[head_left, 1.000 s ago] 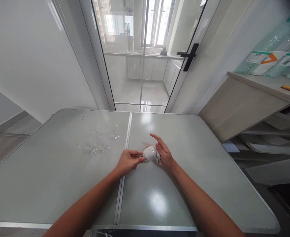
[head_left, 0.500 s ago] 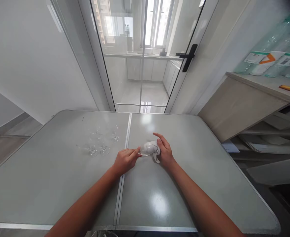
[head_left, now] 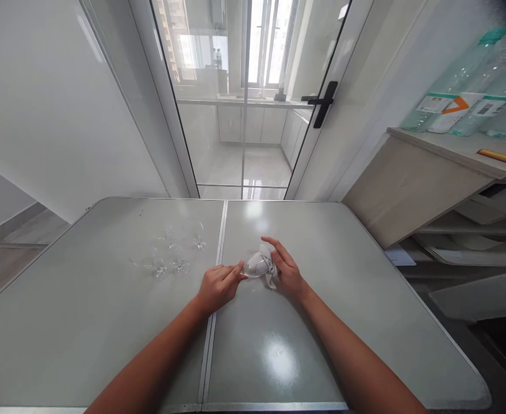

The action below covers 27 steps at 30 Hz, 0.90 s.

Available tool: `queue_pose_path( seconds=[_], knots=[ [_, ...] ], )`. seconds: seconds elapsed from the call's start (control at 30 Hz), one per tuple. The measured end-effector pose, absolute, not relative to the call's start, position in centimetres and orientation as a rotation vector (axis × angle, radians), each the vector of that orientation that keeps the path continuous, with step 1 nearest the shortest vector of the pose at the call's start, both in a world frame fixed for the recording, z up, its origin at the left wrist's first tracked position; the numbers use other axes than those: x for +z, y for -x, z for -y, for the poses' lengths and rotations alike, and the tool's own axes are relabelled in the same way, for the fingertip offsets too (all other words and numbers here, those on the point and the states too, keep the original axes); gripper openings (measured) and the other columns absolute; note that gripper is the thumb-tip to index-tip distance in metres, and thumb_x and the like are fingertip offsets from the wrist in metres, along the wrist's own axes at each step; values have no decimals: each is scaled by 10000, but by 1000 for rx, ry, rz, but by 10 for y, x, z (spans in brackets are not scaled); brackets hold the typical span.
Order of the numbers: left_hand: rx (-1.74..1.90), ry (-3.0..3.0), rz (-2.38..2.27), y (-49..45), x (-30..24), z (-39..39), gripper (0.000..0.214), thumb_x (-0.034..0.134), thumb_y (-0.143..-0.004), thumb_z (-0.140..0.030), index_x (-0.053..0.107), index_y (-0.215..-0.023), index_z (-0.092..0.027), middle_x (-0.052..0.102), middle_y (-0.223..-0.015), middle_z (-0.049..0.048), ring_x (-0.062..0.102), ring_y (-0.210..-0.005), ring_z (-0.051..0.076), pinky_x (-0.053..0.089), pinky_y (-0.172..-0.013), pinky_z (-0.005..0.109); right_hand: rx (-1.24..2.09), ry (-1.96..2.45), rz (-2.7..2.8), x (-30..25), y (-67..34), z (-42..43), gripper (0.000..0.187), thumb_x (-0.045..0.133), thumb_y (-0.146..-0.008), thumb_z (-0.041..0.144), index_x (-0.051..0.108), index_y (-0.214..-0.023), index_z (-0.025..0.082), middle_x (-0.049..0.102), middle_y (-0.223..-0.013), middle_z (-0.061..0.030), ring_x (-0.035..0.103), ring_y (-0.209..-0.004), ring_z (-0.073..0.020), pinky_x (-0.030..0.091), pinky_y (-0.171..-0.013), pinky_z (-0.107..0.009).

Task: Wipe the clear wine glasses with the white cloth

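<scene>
A clear stemmed glass point(head_left: 253, 267) lies sideways in the air above the table, just right of the metal seam. My left hand point(head_left: 221, 286) pinches it at the stem end, with thumb and fingers closed. At the mouth end, my right hand point(head_left: 288, 270) holds a white cloth point(head_left: 271, 265), part of which is stuffed inside the bowl. My right index finger points outward while the other fingers close on the cloth. Left of the seam, several clear glasses point(head_left: 161, 269) stand on the table, their outlines faint.
The grey-green table point(head_left: 106, 333) has a metal seam and edging. A glazed door with a black handle point(head_left: 324, 103) stands beyond it. To the right, a shelf unit point(head_left: 443, 172) carries green-tinted plastic bottles point(head_left: 460, 109) and a yellow-orange stick-like object point(head_left: 501, 158).
The right hand and cloth have shifted slightly, and more cloth now shows above the glass rim. My left hand keeps its pinch. The whole view has moved a little.
</scene>
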State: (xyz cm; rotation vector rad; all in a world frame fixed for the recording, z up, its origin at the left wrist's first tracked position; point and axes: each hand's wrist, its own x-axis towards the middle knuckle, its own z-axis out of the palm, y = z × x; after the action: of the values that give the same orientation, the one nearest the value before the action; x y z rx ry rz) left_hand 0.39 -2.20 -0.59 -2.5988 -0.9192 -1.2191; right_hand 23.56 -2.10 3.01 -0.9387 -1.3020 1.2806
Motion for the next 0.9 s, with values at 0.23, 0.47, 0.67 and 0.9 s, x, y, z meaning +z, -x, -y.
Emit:
queue_pose_path(
  seconds=[0.23, 0.47, 0.67, 0.9],
  knots=[
    [-1316, 2639, 960, -14, -7, 25, 433, 635, -943, -190, 560, -1368, -227, 766, -800, 24, 683, -634, 133, 492, -608, 251, 1360, 834, 1315, 32, -241, 20, 514, 677, -904, 445, 580, -1359, 227, 617, -841, 2, 531, -715, -152, 452, -675, -256],
    [-1491, 2678, 962, -9, -10, 26, 473, 691, -912, -190, 574, -1367, -248, 755, -789, 4, 671, -635, 115, 519, -631, 226, 1280, 786, 836, 29, -251, 10, 459, 704, -881, 423, 596, -1300, 270, 657, -819, 35, 600, -673, -123, 488, -619, -230],
    [-1619, 2766, 911, -11, -8, 27, 470, 701, -905, -199, 569, -1354, -243, 765, -881, 30, 689, -693, 124, 548, -667, 239, 1480, 676, 684, 14, -235, 3, 269, 746, -835, 406, 677, -1024, 227, 742, -919, -12, 693, -810, -172, 555, -719, -279],
    [-1643, 2824, 1113, -12, -13, 29, 222, 731, -872, -275, 561, -1003, -217, 712, -758, -2, 661, -604, 120, 526, -614, 232, 1859, 614, 726, 9, -232, 15, 255, 674, -784, 425, 714, -903, 203, 759, -792, -37, 705, -758, -236, 549, -665, -333]
  ],
)
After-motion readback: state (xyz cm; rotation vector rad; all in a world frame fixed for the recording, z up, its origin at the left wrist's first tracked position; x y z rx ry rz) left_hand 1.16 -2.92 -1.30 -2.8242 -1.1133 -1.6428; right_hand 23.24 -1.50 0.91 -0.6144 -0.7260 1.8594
